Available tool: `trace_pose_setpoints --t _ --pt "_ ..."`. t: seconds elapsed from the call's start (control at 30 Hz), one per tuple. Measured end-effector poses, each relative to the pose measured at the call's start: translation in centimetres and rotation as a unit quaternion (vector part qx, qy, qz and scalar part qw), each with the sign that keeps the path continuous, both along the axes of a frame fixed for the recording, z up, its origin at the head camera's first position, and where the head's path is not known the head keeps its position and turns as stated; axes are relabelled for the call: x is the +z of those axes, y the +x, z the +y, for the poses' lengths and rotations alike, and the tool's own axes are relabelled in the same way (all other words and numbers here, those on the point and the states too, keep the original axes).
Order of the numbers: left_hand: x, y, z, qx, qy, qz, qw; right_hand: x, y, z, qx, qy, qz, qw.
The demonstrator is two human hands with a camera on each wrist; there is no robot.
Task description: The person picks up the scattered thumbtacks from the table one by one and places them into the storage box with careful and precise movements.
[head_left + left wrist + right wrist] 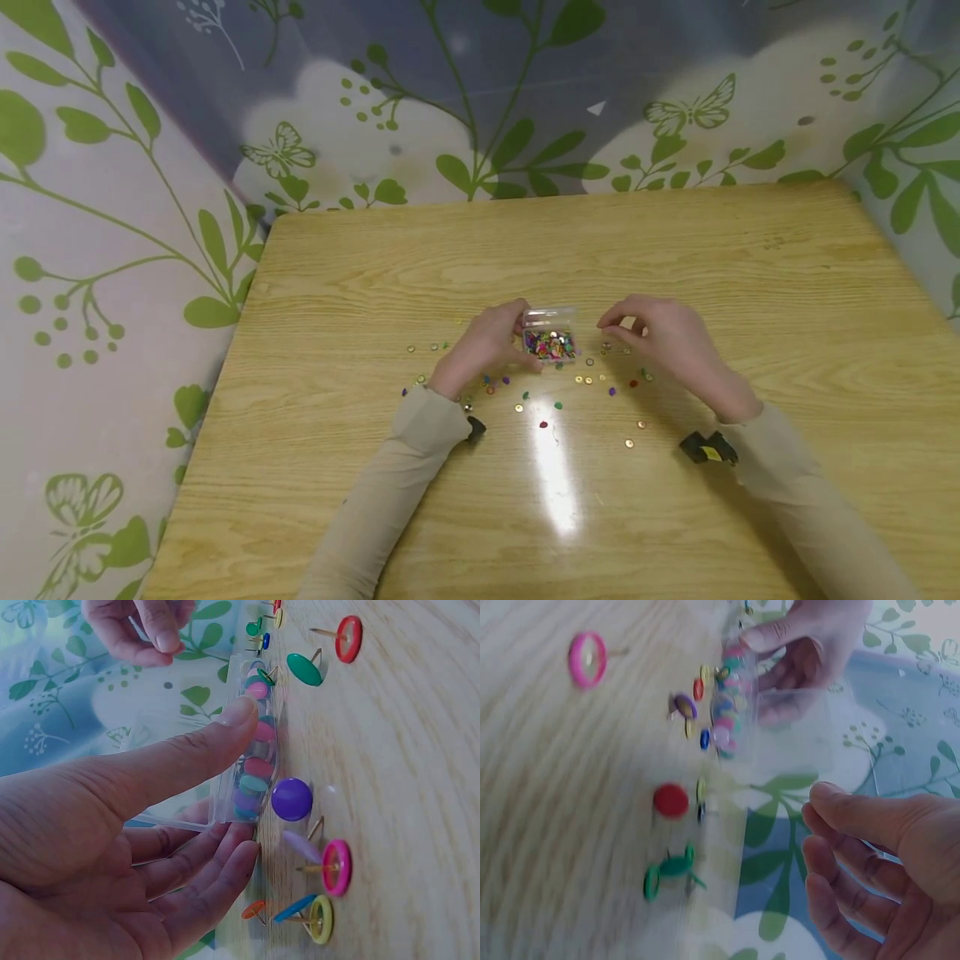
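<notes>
A small clear plastic box with a raised lid stands on the table, full of colourful thumbtacks. My left hand grips its left side, thumb along the near wall and fingers around behind. To the right of the box, my right hand hovers over the tabletop with fingers loosely curled. Its thumb and forefinger tips are close together, and no tack shows between them. Beside the box lie loose tacks, among them a purple tack and a red tack.
Several more tacks are scattered over the wooden table, some point up, such as a pink one and a green one. Leaf-patterned walls border the table at the back and sides.
</notes>
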State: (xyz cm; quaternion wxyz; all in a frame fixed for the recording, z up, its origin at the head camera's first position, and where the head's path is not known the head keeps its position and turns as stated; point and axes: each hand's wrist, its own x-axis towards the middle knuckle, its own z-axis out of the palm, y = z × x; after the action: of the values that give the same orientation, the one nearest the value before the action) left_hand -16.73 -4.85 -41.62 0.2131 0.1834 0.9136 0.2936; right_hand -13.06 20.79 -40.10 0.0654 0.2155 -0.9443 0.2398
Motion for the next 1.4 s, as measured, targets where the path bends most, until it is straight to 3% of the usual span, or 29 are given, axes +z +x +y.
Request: trace_pose_setpoints --t 0.3,0.67,0.87,1.07,1.4 --pt "-0.1 0.0 0.0 0.001 0.006 0.002 1.0 0.0 0.5 3.4 -0.031 0.011 0.012 0.9994" --pt "-0.2 -0.1 -0.1 0.001 0.012 0.003 0.9999 -0.9 1.8 7.5 -0.044 0.059 -0.104 0.9919" --pt "-0.2 -0.1 -0.1 0.002 0.011 0.005 0.9999 -1.3 1.9 8.0 -0.035 0.083 -0.132 0.9872" --pt "-0.2 0.0 0.0 0.001 0.009 0.001 1.0 -1.5 1.8 8.0 -0.039 0.082 -0.12 0.9885" --pt "-0.1 0.0 0.0 0.002 0.011 0.001 0.9999 -1.1 1.4 5.9 -0.035 0.033 -0.038 0.9981"
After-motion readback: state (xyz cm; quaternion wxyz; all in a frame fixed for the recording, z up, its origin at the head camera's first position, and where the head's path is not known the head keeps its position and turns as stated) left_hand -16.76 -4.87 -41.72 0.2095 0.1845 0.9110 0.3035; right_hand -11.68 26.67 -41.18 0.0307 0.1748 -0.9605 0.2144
